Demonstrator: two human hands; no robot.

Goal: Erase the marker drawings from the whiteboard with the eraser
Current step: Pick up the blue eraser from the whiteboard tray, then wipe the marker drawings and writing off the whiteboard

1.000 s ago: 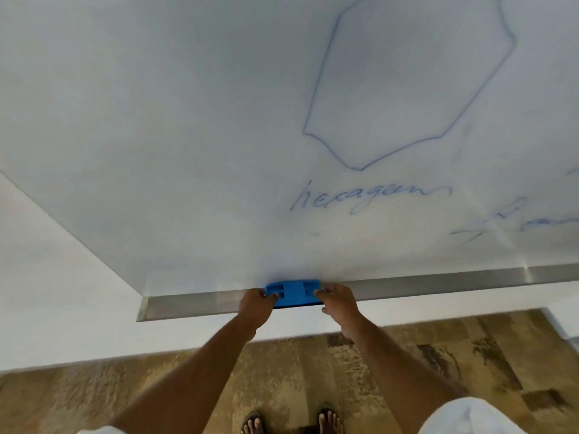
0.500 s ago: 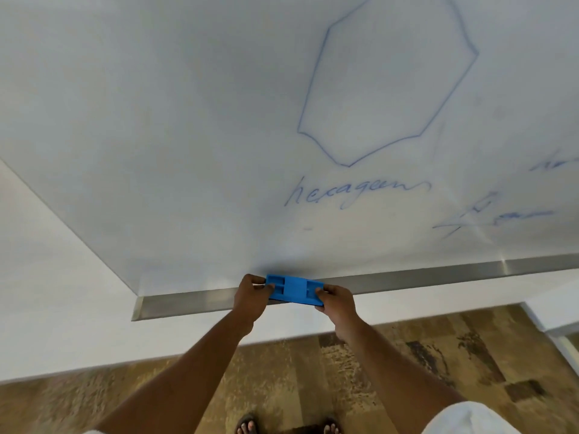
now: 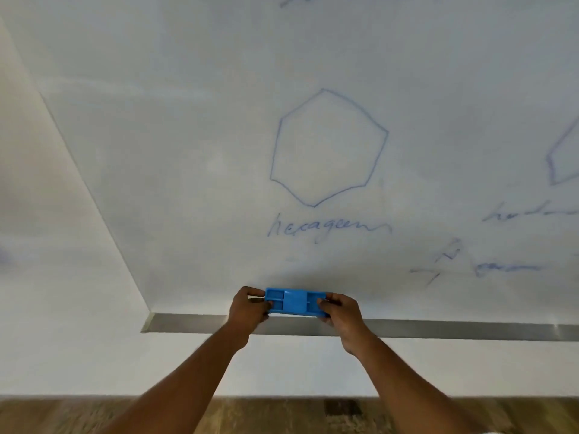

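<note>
Both my arms are stretched out in front, my left hand [image 3: 249, 310] and right hand [image 3: 340, 313] each gripping one end of the eraser [image 3: 296, 302], fingers curled.

Office: wall whiteboard [image 3: 188, 151], carpet [image 3: 282, 415]

"hexagon", handwritten in blue marker on the whiteboard [image 3: 219, 151]; other scrawls unreadable
</note>
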